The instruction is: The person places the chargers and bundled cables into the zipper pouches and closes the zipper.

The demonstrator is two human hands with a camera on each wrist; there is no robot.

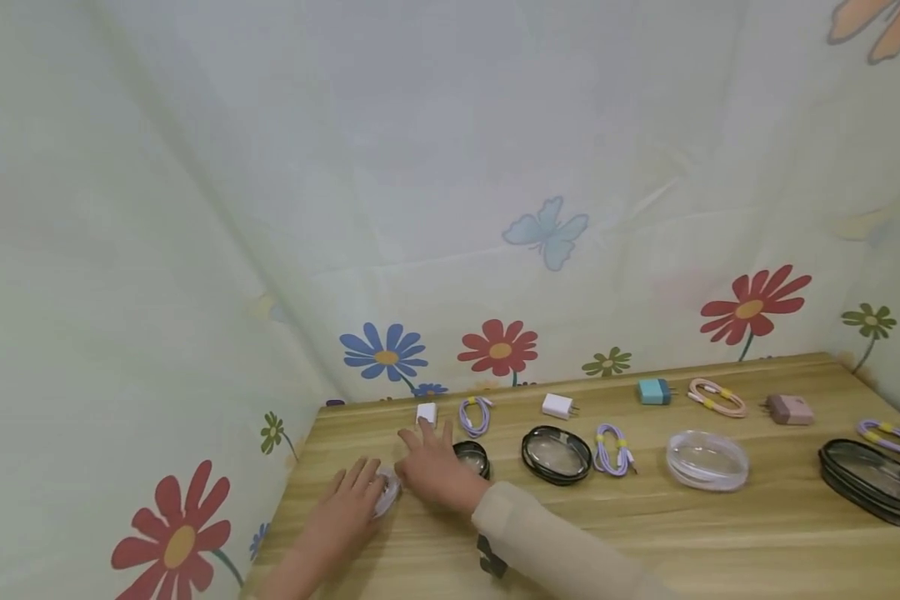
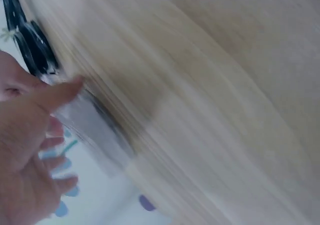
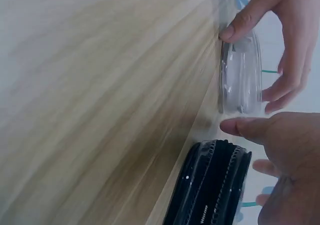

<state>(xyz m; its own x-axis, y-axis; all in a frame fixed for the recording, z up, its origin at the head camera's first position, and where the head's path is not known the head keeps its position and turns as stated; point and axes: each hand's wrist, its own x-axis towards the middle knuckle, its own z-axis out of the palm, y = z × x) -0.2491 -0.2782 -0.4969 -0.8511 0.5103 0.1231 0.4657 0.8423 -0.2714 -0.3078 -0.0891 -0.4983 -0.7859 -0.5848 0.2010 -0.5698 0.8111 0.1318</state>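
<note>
My left hand (image 1: 352,500) grips a small clear plastic case (image 1: 387,495) on the left part of the table. In the right wrist view, the thumb (image 3: 228,33) lies on one side of the clear case (image 3: 242,80) and the fingers reach round the other. Just right of it hovers my right hand (image 1: 437,468), thumb and fingers apart, holding nothing visible. Partly behind the right hand sits a small black-trimmed clear zip case (image 1: 472,458). A white charger plug (image 1: 426,413) lies beyond its fingertips, near a coiled lilac cable (image 1: 475,417).
Rightward on the wooden table (image 1: 435,558) lie a larger black-trimmed case (image 1: 557,455), a white plug (image 1: 559,407), a lilac cable (image 1: 612,450), a clear case (image 1: 708,460), a teal plug (image 1: 654,392), a peach cable (image 1: 717,398), a pink plug (image 1: 791,410) and another black-trimmed case (image 1: 877,479). Flowered curtain surrounds it.
</note>
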